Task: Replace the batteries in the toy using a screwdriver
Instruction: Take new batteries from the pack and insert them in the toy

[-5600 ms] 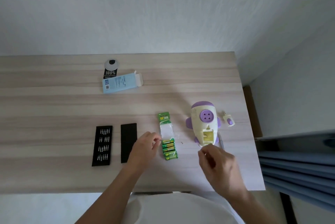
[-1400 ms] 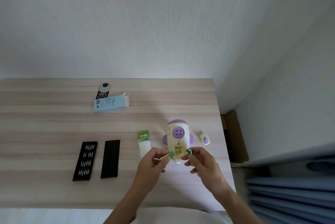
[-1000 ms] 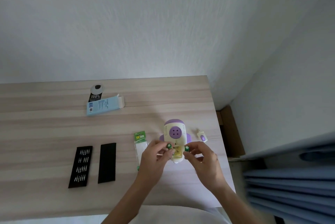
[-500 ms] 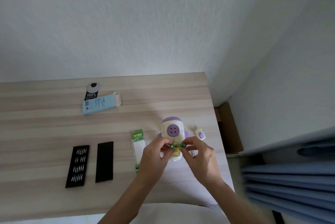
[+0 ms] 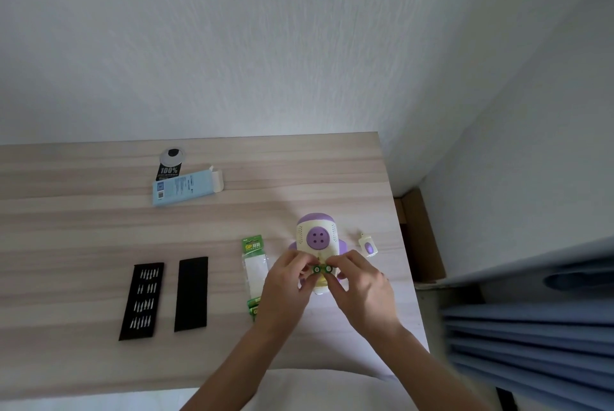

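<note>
A cream and purple rocket-shaped toy (image 5: 317, 237) lies on the wooden table (image 5: 99, 237) at the right. My left hand (image 5: 285, 287) pinches one green battery (image 5: 316, 269) and my right hand (image 5: 360, 287) pinches another green battery (image 5: 328, 268). The two batteries sit side by side, end-on to me, over the toy's lower part. My hands hide the battery compartment. A green battery pack (image 5: 254, 264) lies just left of the toy, with more batteries at its near end. The small battery cover (image 5: 368, 246) lies to the toy's right. No screwdriver is visible.
A black tray of screwdriver bits (image 5: 142, 300) and its black lid (image 5: 191, 293) lie at the left. A light blue box (image 5: 184, 190) and a black-and-white tag (image 5: 170, 164) sit farther back. The table's right edge is close to the toy; blue fabric (image 5: 531, 337) lies beyond.
Each hand took a green battery from the pack area. Both hands then moved together over the toy, bringing the two batteries side by side.
</note>
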A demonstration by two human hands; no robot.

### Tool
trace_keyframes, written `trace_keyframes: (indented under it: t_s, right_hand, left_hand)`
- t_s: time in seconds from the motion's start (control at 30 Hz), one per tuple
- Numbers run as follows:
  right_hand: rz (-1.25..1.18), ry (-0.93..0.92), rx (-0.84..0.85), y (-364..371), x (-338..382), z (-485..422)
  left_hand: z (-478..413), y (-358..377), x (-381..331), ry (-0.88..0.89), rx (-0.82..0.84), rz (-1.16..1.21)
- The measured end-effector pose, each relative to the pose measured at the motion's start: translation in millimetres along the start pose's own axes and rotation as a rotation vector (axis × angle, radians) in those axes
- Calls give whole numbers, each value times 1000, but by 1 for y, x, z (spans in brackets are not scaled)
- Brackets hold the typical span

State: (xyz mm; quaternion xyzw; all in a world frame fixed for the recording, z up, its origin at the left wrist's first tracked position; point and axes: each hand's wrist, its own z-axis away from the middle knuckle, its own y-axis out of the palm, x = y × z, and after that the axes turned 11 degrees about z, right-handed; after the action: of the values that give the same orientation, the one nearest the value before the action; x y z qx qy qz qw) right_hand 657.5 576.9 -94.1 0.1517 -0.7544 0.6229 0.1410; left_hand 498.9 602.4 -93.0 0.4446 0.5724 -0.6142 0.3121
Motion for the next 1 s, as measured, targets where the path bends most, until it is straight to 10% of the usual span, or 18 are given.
trace_keyframes:
  t_s: [1.0]
  right_hand:
    - [297, -155, 122, -2, -2, 19]
  left_hand:
    - [21, -9, 14, 138, 157, -345]
